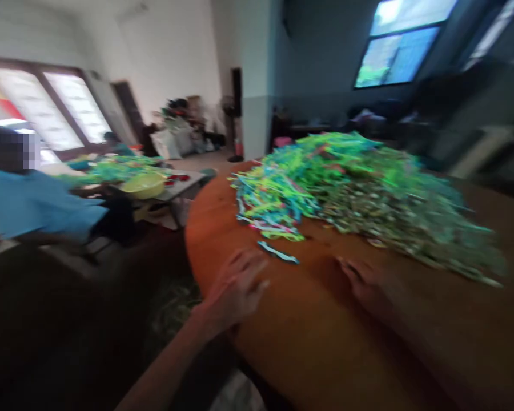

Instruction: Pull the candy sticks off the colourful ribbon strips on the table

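Note:
My left hand (240,285) hovers at or rests on the left rim of the round orange-brown table (300,331). Its fingers look loosely bent with the thumb apart, and nothing shows in them. Just beyond those fingertips lies a single thin strip, pale blue and dark (278,252). Over the tabletop on the right is my right hand (370,285), in shadow and smeared, with a gap between its fingers and no held thing visible. Ahead of both hands rises a large heap of thin plastic-looking strips (342,171), neon green, yellow, blue and pink, with a dull brownish part in front.
At left a person in a light blue top (34,202) sits near another table (188,184), which bears more coloured strips and a yellow basin (143,185). A pillar (257,80) stands behind the heap. Piled goods (184,131) line the back wall.

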`<state>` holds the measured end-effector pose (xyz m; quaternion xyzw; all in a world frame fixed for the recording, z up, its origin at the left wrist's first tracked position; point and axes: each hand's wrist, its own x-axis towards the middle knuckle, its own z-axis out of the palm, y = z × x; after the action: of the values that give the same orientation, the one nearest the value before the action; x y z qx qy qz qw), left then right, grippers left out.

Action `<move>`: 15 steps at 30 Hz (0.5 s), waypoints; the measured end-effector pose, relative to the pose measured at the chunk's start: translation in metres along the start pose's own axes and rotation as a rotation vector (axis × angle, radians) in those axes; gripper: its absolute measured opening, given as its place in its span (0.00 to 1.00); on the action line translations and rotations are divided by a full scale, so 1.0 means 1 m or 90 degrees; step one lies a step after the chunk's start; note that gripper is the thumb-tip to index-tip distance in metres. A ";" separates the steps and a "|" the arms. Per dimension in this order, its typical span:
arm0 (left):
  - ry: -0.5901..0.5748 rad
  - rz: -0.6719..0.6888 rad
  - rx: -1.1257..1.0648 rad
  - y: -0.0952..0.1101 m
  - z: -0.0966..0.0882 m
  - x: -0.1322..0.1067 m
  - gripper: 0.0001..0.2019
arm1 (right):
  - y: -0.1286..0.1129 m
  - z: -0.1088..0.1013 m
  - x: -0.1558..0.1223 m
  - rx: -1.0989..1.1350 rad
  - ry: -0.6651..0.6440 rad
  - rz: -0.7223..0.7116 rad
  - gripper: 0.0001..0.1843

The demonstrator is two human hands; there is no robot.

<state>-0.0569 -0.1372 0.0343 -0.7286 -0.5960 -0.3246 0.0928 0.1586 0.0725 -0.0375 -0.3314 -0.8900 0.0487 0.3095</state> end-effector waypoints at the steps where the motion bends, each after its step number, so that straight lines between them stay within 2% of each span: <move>1: -0.017 0.003 0.002 -0.001 0.011 0.003 0.16 | 0.017 -0.013 -0.020 -0.038 -0.006 0.028 0.21; 3: -0.067 0.018 0.017 -0.011 0.026 0.015 0.16 | 0.034 -0.025 -0.041 -0.082 -0.016 0.047 0.20; 5: -0.114 0.047 0.039 -0.020 0.034 0.031 0.16 | 0.035 -0.023 -0.042 -0.064 -0.017 0.042 0.19; 9: -0.216 0.084 0.064 -0.033 0.048 0.061 0.16 | 0.014 -0.017 -0.030 0.063 -0.001 0.021 0.17; 15: -0.362 0.122 0.142 -0.048 0.076 0.087 0.11 | -0.008 -0.028 -0.030 0.280 -0.003 0.029 0.13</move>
<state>-0.0671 -0.0139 0.0140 -0.8283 -0.5586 -0.0302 0.0316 0.1884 0.0441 -0.0281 -0.2757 -0.8510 0.2494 0.3709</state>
